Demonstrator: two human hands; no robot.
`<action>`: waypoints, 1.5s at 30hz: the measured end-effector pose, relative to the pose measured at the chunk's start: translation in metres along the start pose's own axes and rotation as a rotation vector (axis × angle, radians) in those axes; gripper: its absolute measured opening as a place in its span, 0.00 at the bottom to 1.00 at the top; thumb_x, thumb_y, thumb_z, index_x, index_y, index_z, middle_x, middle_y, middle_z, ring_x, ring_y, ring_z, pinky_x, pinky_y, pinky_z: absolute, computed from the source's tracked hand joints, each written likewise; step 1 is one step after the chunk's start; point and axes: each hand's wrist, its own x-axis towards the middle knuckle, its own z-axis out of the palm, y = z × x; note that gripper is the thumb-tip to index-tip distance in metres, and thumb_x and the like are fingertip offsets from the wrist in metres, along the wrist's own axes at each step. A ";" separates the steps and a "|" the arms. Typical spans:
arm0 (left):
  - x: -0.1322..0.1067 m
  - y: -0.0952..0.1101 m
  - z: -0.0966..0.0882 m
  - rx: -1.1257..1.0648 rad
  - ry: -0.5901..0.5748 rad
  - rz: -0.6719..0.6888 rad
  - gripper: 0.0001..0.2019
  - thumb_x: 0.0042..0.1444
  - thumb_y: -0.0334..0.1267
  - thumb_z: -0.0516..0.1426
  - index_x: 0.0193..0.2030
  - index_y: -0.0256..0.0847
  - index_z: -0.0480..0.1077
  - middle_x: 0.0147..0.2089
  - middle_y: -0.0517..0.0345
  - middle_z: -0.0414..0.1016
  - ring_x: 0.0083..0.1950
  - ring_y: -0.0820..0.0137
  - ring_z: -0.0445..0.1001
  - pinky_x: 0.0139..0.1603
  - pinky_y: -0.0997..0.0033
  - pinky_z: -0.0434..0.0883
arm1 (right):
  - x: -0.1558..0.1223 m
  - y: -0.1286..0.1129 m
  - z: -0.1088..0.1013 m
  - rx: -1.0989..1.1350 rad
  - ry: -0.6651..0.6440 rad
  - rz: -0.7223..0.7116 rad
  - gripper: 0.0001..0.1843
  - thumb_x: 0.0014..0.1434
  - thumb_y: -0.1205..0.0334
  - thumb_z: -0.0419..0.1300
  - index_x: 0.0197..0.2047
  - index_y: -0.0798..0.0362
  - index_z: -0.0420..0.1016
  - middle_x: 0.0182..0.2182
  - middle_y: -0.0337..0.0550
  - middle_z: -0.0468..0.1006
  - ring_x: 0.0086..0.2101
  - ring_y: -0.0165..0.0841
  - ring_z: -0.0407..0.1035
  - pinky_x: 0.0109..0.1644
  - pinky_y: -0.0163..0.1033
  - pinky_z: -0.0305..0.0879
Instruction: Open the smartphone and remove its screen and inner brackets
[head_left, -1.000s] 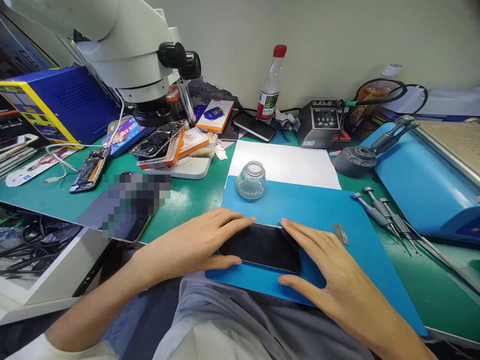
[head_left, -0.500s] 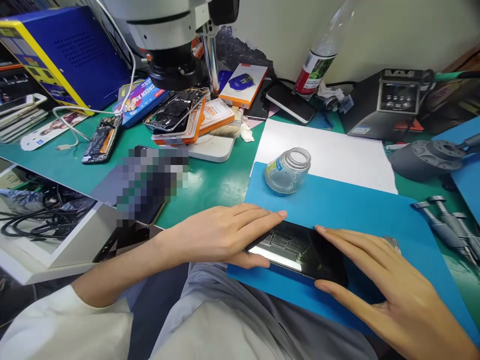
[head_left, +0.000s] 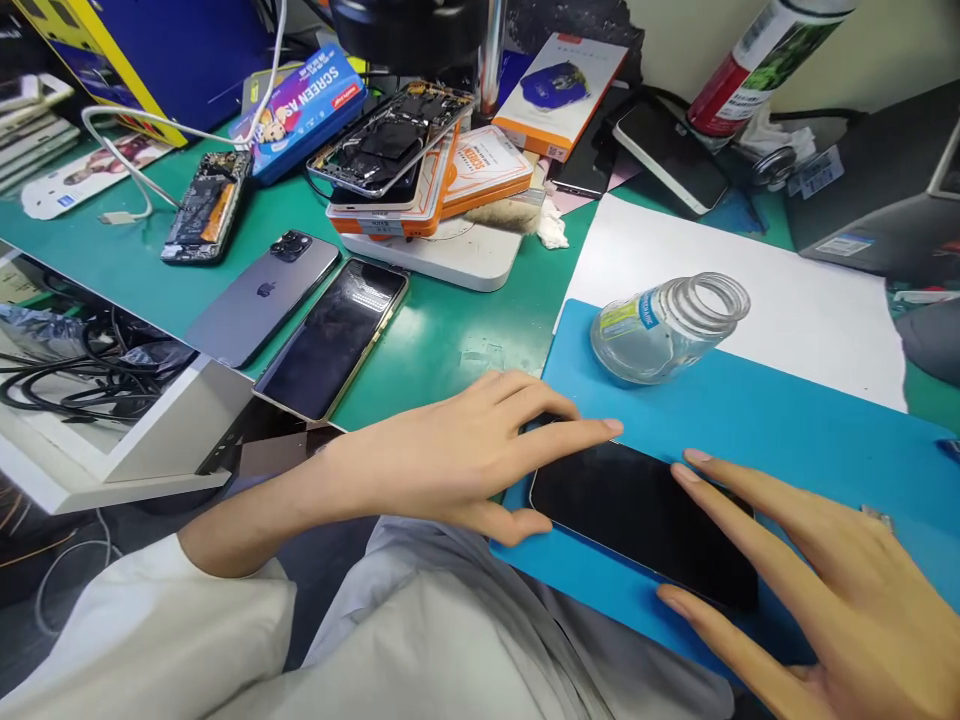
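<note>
A black phone (head_left: 637, 515) lies face up near the front edge of a blue mat (head_left: 787, 430). My left hand (head_left: 450, 460) rests at its left end, forefinger along the far edge and thumb at the near corner. My right hand (head_left: 817, 580) holds the right end, fingers spread over the far edge and thumb under the near edge. Both hands pinch the phone between them. A small glass jar (head_left: 664, 325) stands on the mat just behind.
Two phones (head_left: 300, 310) lie side by side on the green bench at left. Behind them are an opened phone (head_left: 206, 205), a stack of boxes and phone frames (head_left: 420, 165), a microscope base, a white sheet (head_left: 787, 300), a bottle (head_left: 757, 60). An open drawer with cables (head_left: 75, 390) sits front left.
The view has swung down and to the left, closer to the bench. My hands stay at the two ends of the black phone, which shows no reflection now.
</note>
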 end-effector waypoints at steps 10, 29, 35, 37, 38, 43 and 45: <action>-0.003 -0.007 0.006 -0.023 0.058 -0.049 0.51 0.73 0.64 0.69 0.89 0.36 0.55 0.74 0.35 0.76 0.78 0.46 0.72 0.81 0.40 0.74 | 0.081 -0.038 -0.009 -0.143 -0.049 -0.352 0.30 0.85 0.48 0.57 0.75 0.66 0.74 0.66 0.64 0.83 0.63 0.53 0.76 0.65 0.56 0.69; 0.000 -0.007 0.007 0.003 0.070 -0.058 0.34 0.71 0.54 0.73 0.73 0.35 0.73 0.69 0.41 0.76 0.74 0.48 0.72 0.74 0.47 0.76 | 0.090 -0.045 -0.030 -0.333 -0.073 -0.492 0.23 0.83 0.60 0.65 0.75 0.61 0.78 0.68 0.59 0.86 0.62 0.45 0.82 0.69 0.51 0.74; 0.002 -0.005 0.005 0.021 0.073 -0.069 0.32 0.72 0.55 0.73 0.69 0.33 0.75 0.68 0.41 0.78 0.73 0.49 0.72 0.73 0.51 0.74 | 0.096 -0.041 -0.024 -0.352 -0.043 -0.613 0.24 0.82 0.64 0.65 0.73 0.71 0.77 0.65 0.69 0.86 0.57 0.48 0.86 0.68 0.55 0.76; 0.002 -0.005 0.005 0.029 0.076 -0.070 0.31 0.72 0.55 0.72 0.68 0.32 0.76 0.68 0.41 0.79 0.73 0.49 0.72 0.73 0.51 0.73 | 0.097 -0.042 -0.023 -0.362 -0.038 -0.623 0.26 0.81 0.63 0.65 0.74 0.72 0.76 0.66 0.69 0.85 0.57 0.48 0.86 0.68 0.56 0.76; 0.002 -0.005 0.005 0.030 0.078 -0.070 0.31 0.72 0.55 0.72 0.68 0.31 0.76 0.68 0.41 0.79 0.73 0.49 0.72 0.73 0.51 0.73 | 0.097 -0.043 -0.022 -0.359 -0.038 -0.620 0.27 0.81 0.63 0.65 0.75 0.72 0.75 0.66 0.69 0.85 0.57 0.48 0.87 0.68 0.56 0.76; 0.001 -0.005 0.006 0.031 0.086 -0.080 0.29 0.73 0.54 0.71 0.67 0.33 0.76 0.68 0.41 0.79 0.72 0.49 0.73 0.73 0.51 0.72 | 0.099 -0.047 -0.020 -0.384 -0.033 -0.636 0.27 0.82 0.63 0.64 0.74 0.76 0.74 0.65 0.74 0.85 0.55 0.51 0.88 0.67 0.58 0.76; 0.002 -0.005 0.006 0.030 0.081 -0.082 0.28 0.74 0.54 0.71 0.67 0.33 0.76 0.68 0.41 0.79 0.72 0.49 0.73 0.73 0.51 0.72 | 0.098 -0.046 -0.019 -0.397 -0.034 -0.655 0.28 0.83 0.63 0.63 0.74 0.78 0.73 0.65 0.75 0.84 0.54 0.52 0.88 0.67 0.59 0.76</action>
